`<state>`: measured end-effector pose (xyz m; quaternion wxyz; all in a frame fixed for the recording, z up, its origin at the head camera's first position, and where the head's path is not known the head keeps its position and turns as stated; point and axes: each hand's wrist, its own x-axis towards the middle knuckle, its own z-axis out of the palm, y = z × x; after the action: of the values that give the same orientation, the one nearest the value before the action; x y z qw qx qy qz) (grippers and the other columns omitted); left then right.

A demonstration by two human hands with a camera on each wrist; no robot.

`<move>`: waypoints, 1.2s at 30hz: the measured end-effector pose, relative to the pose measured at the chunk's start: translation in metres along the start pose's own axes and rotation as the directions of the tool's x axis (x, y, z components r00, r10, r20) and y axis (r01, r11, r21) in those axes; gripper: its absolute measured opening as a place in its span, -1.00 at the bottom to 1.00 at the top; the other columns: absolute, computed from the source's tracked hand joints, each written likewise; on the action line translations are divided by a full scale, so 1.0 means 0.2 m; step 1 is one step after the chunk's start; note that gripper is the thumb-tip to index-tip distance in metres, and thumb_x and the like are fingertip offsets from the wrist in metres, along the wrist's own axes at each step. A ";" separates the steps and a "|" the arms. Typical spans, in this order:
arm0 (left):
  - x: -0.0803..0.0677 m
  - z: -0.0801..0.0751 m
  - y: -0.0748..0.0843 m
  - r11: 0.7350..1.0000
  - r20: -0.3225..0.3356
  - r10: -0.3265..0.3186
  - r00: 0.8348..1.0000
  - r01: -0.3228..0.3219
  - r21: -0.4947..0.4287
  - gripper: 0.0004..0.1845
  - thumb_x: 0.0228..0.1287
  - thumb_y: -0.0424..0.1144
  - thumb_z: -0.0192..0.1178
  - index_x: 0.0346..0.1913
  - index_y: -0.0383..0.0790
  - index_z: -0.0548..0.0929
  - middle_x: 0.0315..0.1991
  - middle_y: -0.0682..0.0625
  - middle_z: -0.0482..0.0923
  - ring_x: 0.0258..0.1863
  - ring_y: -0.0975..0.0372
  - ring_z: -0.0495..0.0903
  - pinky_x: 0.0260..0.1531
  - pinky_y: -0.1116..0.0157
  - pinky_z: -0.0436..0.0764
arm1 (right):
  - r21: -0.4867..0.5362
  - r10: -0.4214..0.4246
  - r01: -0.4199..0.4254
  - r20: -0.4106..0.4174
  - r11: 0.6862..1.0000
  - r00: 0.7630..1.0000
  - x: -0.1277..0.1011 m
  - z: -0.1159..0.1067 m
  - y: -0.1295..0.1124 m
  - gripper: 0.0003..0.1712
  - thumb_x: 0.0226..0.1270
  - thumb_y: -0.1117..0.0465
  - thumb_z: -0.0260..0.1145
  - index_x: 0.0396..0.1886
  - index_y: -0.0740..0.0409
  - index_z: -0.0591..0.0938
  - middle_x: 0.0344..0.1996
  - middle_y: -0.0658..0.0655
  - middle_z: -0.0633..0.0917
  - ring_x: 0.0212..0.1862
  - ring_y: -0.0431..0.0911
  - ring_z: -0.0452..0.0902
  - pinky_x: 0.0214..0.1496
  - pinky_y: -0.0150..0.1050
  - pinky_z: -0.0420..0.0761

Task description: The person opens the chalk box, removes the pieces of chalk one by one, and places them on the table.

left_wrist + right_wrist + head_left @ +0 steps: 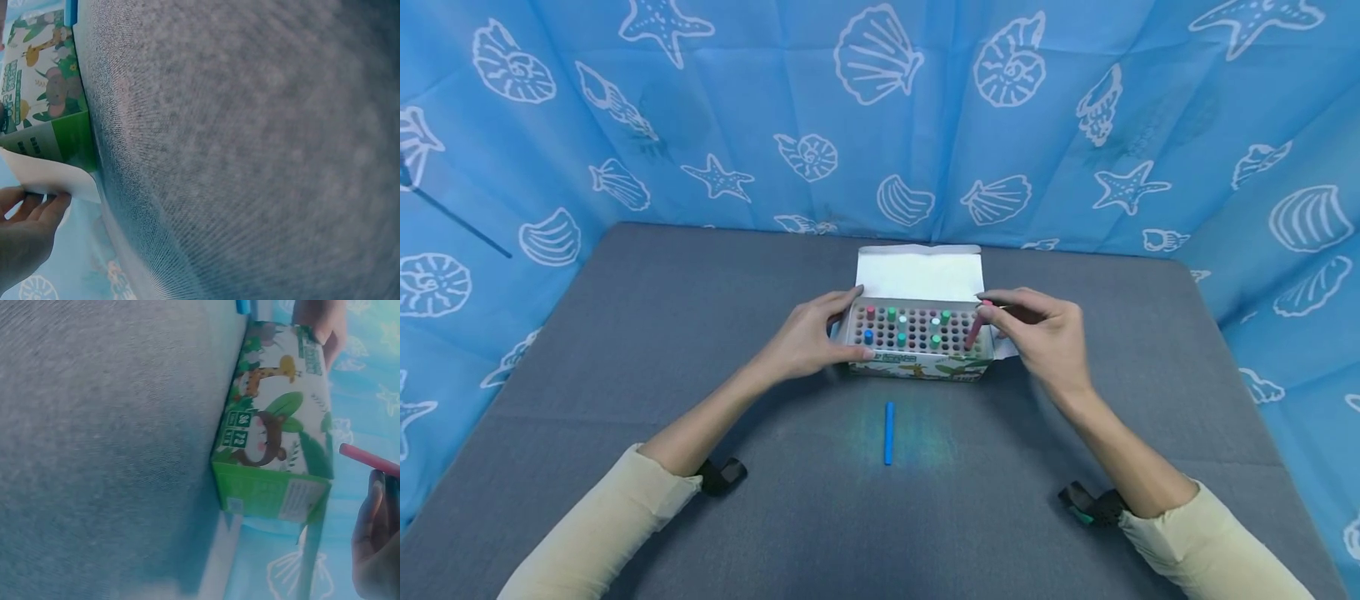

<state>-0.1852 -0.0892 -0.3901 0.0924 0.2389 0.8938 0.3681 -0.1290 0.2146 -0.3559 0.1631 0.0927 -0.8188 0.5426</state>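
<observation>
An open cardboard box (917, 367) printed with cartoon animals holds a tray of round holes, with several colored markers standing in it. My left hand (808, 333) grips the box's left end, thumb at the front edge and fingers toward the back. In the left wrist view, the fingers of that hand (31, 222) lie against a white side flap (53, 175). Over the tray's right end, my right hand (1045, 333) pinches a red marker (976, 329), tilted. Its free end appears just apart from the box (272, 419) in the right wrist view.
A blue marker (889, 433) lies on the grey cloth-covered table (760, 500) in front of the box. The white lid (919, 275) stands folded back behind the tray, and a side flap (1004, 347) sticks out right. A blue shell-print curtain (925, 125) hangs behind.
</observation>
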 end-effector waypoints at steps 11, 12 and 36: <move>0.01 0.00 0.00 1.000 0.008 0.000 1.000 0.000 0.025 0.05 0.06 0.08 0.50 0.55 -0.10 0.17 0.44 -0.21 0.27 0.31 -0.04 0.42 0.22 0.00 0.51 | 0.038 0.095 -0.099 0.112 0.994 0.989 -0.07 0.04 -0.06 -0.77 0.33 0.21 0.41 -0.09 0.22 0.78 -0.35 0.18 0.78 -0.46 0.06 0.65 -0.42 -0.25 0.66; 0.01 0.00 0.00 1.000 0.011 -0.001 1.000 0.000 0.026 0.05 0.06 0.08 0.50 0.55 -0.09 0.17 0.45 -0.21 0.26 0.31 -0.04 0.42 0.21 0.01 0.51 | 0.045 0.109 -0.116 0.131 0.992 0.985 -0.08 0.04 -0.07 -0.76 0.33 0.21 0.41 -0.08 0.23 0.78 -0.34 0.18 0.78 -0.45 0.07 0.66 -0.42 -0.24 0.67; 0.00 0.00 0.00 1.000 0.005 -0.014 1.000 0.014 0.022 0.05 0.06 0.08 0.51 0.55 -0.10 0.18 0.44 -0.21 0.28 0.35 -0.06 0.36 0.28 -0.02 0.44 | 0.087 0.340 -0.420 0.451 0.903 0.825 -0.22 0.25 0.02 -0.66 0.30 0.24 0.43 -0.03 0.39 0.70 -0.29 0.23 0.78 -0.40 0.11 0.72 -0.31 -0.04 0.74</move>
<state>-0.1855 -0.0887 -0.3891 0.0945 0.2347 0.8992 0.3571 -0.0973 0.1701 -0.3933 -0.1405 0.0576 -0.7828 0.6034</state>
